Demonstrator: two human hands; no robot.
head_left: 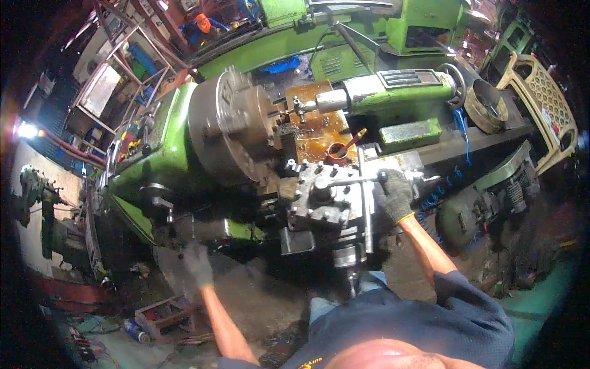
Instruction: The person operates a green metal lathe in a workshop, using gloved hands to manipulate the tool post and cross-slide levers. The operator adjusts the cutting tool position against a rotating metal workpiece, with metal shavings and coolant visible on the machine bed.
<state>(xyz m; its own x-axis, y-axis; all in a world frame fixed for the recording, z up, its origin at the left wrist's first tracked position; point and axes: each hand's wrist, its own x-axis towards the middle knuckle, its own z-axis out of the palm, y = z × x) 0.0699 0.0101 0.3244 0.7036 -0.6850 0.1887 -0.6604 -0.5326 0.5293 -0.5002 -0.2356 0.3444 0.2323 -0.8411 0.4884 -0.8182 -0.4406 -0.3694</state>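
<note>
A green metal lathe stands before me, its large grey chuck smeared as if turning, with a round workpiece at its face. My right hand, in a grey glove, is closed at the black-knobbed end of the tool post lever. That lever sits on top of the square, bolted tool post. Lower left, my gloved left hand is at the dark controls under the headstock; its fingers are blurred. Right of the chuck, the tailstock points its metal nose at the workpiece.
An oily brown plate lies behind the tool post, bearing a small red-brown cup with a brush. A beige plastic chair stands right. A blue coiled hose hangs by the bed. Lower left are a rusty frame and a can.
</note>
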